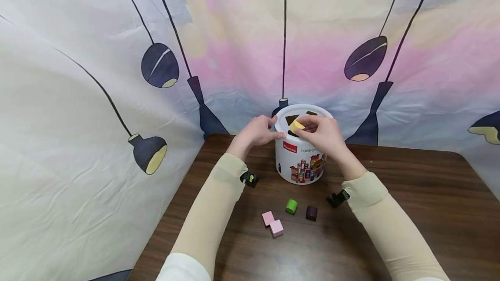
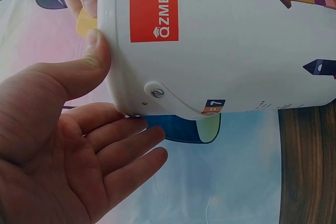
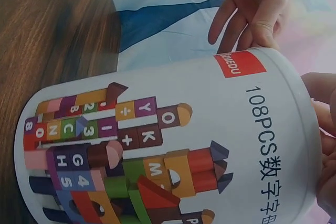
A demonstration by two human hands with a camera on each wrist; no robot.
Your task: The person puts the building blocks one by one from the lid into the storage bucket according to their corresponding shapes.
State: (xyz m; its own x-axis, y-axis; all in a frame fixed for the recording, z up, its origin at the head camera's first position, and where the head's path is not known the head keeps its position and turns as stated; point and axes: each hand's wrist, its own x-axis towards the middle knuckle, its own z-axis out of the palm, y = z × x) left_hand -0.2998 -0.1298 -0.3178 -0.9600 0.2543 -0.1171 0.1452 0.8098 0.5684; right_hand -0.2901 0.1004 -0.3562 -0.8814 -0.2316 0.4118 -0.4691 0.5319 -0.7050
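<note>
A white lidded bucket (image 1: 300, 164) with printed pictures of toy blocks stands upright near the table's back edge. Its lid (image 1: 282, 120) has dark shaped holes. My right hand (image 1: 322, 133) pinches a yellow toy block (image 1: 296, 125) with a curved side, right over the lid. That block also shows in the left wrist view, partly hidden by fingers. My left hand (image 2: 68, 114) rests its thumb on the lid's rim; its other fingers lie fairly straight against the bucket's left side. In the right wrist view, the right fingers (image 3: 325, 124) appear only at the edge.
On the brown wooden table (image 1: 410, 194), in front of the bucket, lie a green cylinder block (image 1: 291, 206), a dark cylinder block (image 1: 311, 213) and two pink blocks, one farther (image 1: 268, 218) and one nearer (image 1: 276, 228). A printed cloth (image 1: 242, 55) hangs close behind the bucket.
</note>
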